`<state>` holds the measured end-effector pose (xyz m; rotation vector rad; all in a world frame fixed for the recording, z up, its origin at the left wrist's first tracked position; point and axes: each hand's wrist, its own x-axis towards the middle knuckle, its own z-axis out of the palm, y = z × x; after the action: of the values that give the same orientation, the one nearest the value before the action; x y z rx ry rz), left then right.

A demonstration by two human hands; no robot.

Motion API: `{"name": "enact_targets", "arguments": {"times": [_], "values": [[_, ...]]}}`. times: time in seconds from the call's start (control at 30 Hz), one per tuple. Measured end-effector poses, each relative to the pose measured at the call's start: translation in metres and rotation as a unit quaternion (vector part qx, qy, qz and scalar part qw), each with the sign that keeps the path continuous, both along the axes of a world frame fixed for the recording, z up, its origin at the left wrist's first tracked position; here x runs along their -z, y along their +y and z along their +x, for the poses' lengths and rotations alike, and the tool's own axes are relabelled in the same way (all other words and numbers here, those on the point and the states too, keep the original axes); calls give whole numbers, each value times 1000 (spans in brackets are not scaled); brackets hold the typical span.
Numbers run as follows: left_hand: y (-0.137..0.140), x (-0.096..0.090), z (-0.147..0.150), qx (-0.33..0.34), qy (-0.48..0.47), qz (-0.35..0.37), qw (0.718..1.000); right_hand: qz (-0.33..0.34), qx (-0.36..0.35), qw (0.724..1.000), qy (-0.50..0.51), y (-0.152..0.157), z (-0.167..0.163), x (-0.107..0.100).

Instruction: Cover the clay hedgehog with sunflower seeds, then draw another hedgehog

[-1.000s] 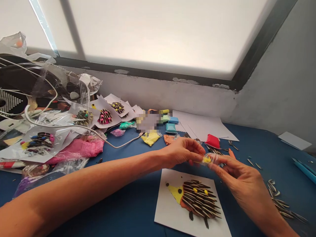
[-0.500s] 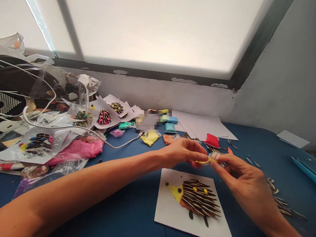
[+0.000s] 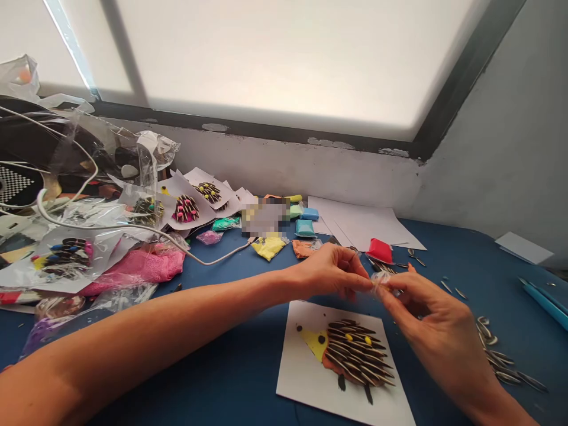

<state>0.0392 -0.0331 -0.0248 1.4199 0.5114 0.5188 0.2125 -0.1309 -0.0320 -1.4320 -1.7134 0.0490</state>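
Observation:
A small crumpled clear plastic bag (image 3: 380,278) is stretched between the fingertips of my two hands. My right hand (image 3: 437,307) pinches it between thumb and fingers. From the left side, my left hand (image 3: 335,272) pinches too, its fingertips meeting the bag's edge. Just below them on the table lies a white card (image 3: 306,384) bearing a hedgehog (image 3: 355,355) with a yellow clay face, an orange clay body and spines of striped sunflower seeds. Two yellow clay dots sit on the spines, and dark feet are drawn beneath.
Loose sunflower seeds (image 3: 501,364) lie to the right, near a blue pen-like tool (image 3: 544,302). Behind my hands are a red clay packet (image 3: 380,250), a yellow clay packet (image 3: 270,247) and white paper (image 3: 368,228). A white cable (image 3: 133,226) crosses other hedgehog cards at left.
A yellow strip showing between my fingers half a second ago is now out of sight. My left fingers have closed up against the plastic bag; the card stays in place.

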Motion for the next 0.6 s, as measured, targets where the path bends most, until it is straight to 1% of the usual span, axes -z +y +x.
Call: {"name": "enact_targets", "arguments": {"times": [0.13, 0.33, 0.4, 0.5, 0.57, 0.6], "values": [[1, -1, 0, -20, -2, -18, 1000, 13, 2, 1000, 8, 1, 5, 3], [1, 5, -1, 15, -12, -17, 1000, -4, 3, 1000, 15, 1, 3, 2], [3, 5, -1, 11, -2, -3, 1000, -9, 12, 999, 31, 1, 2, 1], [9, 2, -2, -53, 32, 35, 997, -18, 29, 996, 77, 0, 0, -1], [15, 1, -4, -101, 51, 75, 991, -36, 37, 992, 114, 0, -1, -3], [19, 1, -6, -115, 56, 99, 987, -50, 40, 989, 133, 1, -1, -4]]}}
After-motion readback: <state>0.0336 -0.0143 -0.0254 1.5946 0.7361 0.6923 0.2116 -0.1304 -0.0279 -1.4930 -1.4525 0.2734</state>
